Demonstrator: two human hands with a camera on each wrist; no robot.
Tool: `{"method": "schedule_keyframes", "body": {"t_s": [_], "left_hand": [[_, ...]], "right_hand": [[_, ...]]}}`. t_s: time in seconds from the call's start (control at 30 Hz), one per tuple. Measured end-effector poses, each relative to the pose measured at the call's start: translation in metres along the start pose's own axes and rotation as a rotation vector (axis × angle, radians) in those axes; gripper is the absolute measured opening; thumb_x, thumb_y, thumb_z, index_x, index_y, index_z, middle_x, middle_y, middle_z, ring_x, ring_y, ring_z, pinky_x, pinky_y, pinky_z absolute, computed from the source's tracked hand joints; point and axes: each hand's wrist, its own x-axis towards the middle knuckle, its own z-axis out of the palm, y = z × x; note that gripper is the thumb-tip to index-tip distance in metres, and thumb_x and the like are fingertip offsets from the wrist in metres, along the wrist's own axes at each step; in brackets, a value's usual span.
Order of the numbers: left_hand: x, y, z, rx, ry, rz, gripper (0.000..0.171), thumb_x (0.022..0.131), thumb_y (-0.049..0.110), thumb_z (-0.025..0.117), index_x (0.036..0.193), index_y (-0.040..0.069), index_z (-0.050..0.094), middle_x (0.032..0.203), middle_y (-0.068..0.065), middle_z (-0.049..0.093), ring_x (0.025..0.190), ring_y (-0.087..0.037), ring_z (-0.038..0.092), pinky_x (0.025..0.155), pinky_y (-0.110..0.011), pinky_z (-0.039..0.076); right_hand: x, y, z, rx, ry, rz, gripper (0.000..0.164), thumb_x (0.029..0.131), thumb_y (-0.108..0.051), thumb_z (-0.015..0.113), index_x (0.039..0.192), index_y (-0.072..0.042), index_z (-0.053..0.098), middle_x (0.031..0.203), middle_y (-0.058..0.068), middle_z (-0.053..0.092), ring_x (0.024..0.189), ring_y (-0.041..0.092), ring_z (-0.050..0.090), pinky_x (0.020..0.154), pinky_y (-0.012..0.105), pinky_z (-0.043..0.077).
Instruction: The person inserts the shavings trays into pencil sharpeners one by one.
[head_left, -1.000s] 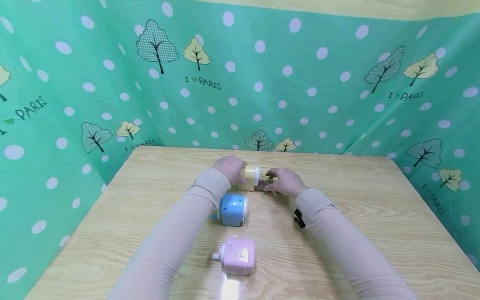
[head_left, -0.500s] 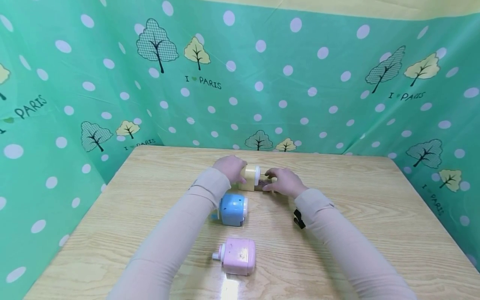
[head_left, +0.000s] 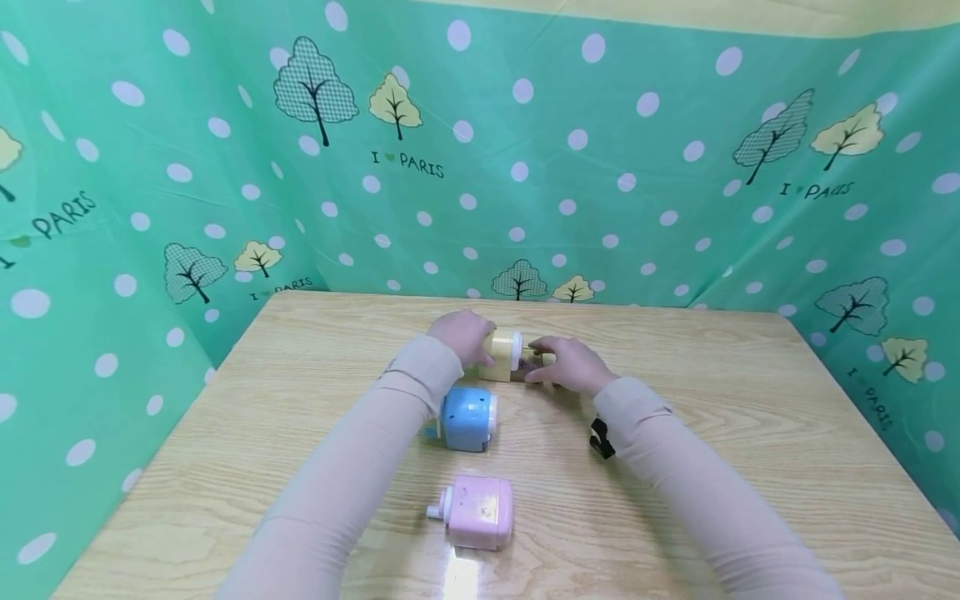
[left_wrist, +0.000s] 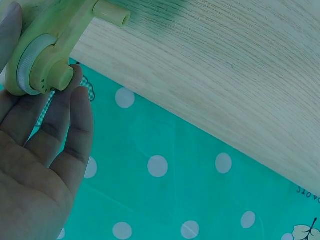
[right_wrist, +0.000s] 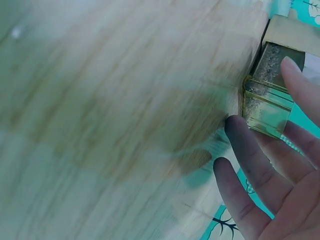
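At the far side of the table, a yellow crank pencil sharpener (head_left: 497, 358) lies between the two hands. My left hand (head_left: 461, 336) grips its crank end, with the thumb on one side and fingers on the other. The crank handle (left_wrist: 112, 13) sticks out past the fingers in the left wrist view. From the opposite end, beside a white rim, projects a clear drawer (right_wrist: 267, 97) with dark shavings inside. My right hand (head_left: 573, 364) holds this drawer between thumb and fingers, two of the fingers spread off it in the right wrist view.
Nearer on the wooden table (head_left: 697, 392) stand a blue crank sharpener (head_left: 467, 419) and a pink one (head_left: 480, 511), in a rough column below the yellow one. A small black object (head_left: 602, 437) shows by the right cuff. A green dotted curtain (head_left: 480, 150) borders the table.
The right fingers and the clear drawer have shifted slightly left, so a little less of the drawer sticks out of the yellow sharpener. The left hand stays in place.
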Motion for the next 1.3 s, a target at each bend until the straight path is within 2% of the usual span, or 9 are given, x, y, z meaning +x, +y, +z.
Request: {"method": "schedule_keyframes", "body": {"t_s": [0.23,0.6,1.07,1.3], "left_hand": [[0.001,-0.001,0.002,0.007,0.005,0.019,0.062,0.084,0.037,0.077,0.137,0.011,0.058,0.133,-0.007,0.065,0.119,-0.024,0.064,0.103,-0.036,0.05],[0.001,-0.003,0.003,0.02,0.012,0.011,0.064,0.083,0.039,0.078,0.137,0.011,0.058,0.132,-0.007,0.066,0.117,-0.023,0.065,0.102,-0.036,0.051],[0.006,-0.004,0.004,0.026,0.008,0.015,0.067,0.081,0.041,0.078,0.138,0.013,0.057,0.129,-0.004,0.067,0.114,-0.022,0.066,0.099,-0.036,0.053],[0.005,-0.004,0.004,0.023,0.0,0.014,0.067,0.082,0.04,0.078,0.139,0.013,0.056,0.131,-0.004,0.066,0.115,-0.022,0.065,0.1,-0.036,0.052]], "right_hand": [[0.0,0.004,0.0,0.062,-0.03,0.014,0.078,0.083,-0.036,0.08,0.147,-0.01,0.045,0.149,0.017,0.049,0.141,0.039,0.041,0.115,0.059,0.03],[-0.003,0.005,0.0,0.083,-0.041,0.006,0.083,0.08,-0.038,0.081,0.147,-0.005,0.044,0.141,0.018,0.056,0.135,0.04,0.047,0.114,0.058,0.033],[-0.006,0.013,-0.001,0.105,-0.006,0.022,0.065,0.082,-0.033,0.079,0.133,-0.001,0.053,0.134,0.019,0.061,0.128,0.039,0.054,0.11,0.053,0.04],[-0.007,0.013,-0.002,0.111,-0.017,0.016,0.06,0.084,-0.03,0.076,0.133,-0.002,0.054,0.132,0.019,0.062,0.126,0.038,0.055,0.109,0.053,0.042]]}}
